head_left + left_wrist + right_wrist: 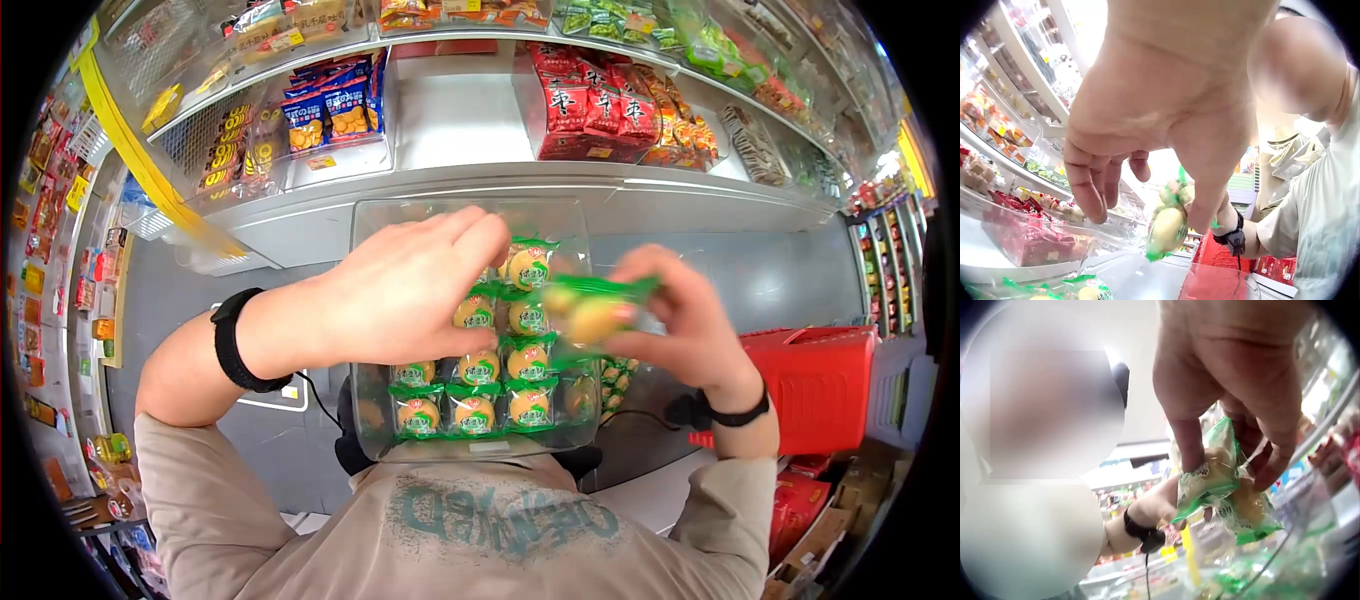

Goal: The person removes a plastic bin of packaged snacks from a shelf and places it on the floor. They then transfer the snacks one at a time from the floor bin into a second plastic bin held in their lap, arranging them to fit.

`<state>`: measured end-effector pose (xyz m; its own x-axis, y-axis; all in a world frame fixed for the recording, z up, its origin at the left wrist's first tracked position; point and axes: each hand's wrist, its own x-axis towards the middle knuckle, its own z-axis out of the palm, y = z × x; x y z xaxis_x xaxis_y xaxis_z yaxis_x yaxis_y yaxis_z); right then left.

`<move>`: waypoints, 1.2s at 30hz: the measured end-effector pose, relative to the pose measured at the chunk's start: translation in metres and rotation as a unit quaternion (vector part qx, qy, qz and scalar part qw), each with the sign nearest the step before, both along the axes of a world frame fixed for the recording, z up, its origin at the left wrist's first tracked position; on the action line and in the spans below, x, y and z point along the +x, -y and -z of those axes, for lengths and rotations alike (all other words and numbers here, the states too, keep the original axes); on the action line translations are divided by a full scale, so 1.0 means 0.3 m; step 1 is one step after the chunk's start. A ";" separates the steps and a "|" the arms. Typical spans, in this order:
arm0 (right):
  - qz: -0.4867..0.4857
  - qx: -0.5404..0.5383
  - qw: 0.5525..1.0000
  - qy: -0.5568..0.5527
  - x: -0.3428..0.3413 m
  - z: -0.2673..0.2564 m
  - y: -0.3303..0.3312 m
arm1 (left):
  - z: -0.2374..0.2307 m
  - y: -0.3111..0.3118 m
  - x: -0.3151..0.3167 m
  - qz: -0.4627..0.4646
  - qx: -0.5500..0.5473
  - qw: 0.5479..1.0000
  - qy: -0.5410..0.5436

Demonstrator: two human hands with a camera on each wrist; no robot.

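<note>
A clear plastic bin [575, 212] in front of my body holds rows of round yellow pastries [473, 412] in clear wrappers with green edges. Over its left and middle part hovers my left hand [400, 290], fingers bent loosely downward with nothing between them, as the left wrist view shows. At the bin's right side my right hand [690, 315] pinches wrapped pastries [1210, 487] between thumb and fingers; motion blurs them in the head view. Two pastries show there, side by side. The left hand hides part of the rows beneath it.
Beyond the bin, a shelf carries blue snack bags [335, 105] and red packets [600, 105], with a bare white stretch [460, 110] between. More wrapped pastries [617, 380] show below the bin's right side. A red basket [810, 385] stands at the right.
</note>
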<state>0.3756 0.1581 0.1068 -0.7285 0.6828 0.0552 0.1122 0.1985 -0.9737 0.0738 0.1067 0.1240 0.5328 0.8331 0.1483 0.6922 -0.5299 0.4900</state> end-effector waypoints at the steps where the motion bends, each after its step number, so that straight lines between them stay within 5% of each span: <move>1: -0.027 -0.092 0.995 0.010 -0.064 0.031 -0.009 | 0.007 0.008 -0.001 -0.015 -0.011 1.000 -0.011; 5: -0.149 -0.149 0.933 0.292 -0.292 0.047 -0.048 | 0.040 -0.002 -0.042 -0.107 -0.035 0.993 -0.037; 12: -0.044 -0.079 0.949 0.301 -0.403 0.233 -0.083 | 0.064 -0.008 -0.088 -0.180 -0.054 0.982 -0.025; 18: 0.014 0.121 0.928 0.353 -0.354 0.093 -0.061 | 0.089 0.006 -0.034 -0.142 -0.086 0.983 -0.082; 22: 0.020 0.170 0.920 0.352 -0.286 0.043 -0.080 | 0.163 0.001 -0.013 -0.003 -0.051 0.991 -0.125; 27: -0.031 0.317 0.899 0.301 -0.227 0.101 -0.039 | 0.183 -0.010 0.032 0.096 -0.178 0.926 -0.318; 30: -0.034 0.271 0.894 0.356 -0.220 0.093 -0.004 | 0.247 -0.006 0.020 0.127 -0.125 0.960 -0.217; 36: -0.083 0.256 0.890 0.369 -0.247 0.160 0.003 | 0.194 -0.033 0.041 0.123 -0.218 0.935 -0.251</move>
<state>0.3015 0.1572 0.0588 -0.7839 0.5854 -0.2070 0.6111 0.6685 -0.4239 0.0861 0.1166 0.0659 0.6283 0.5990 -0.4964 0.7758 -0.5297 0.3428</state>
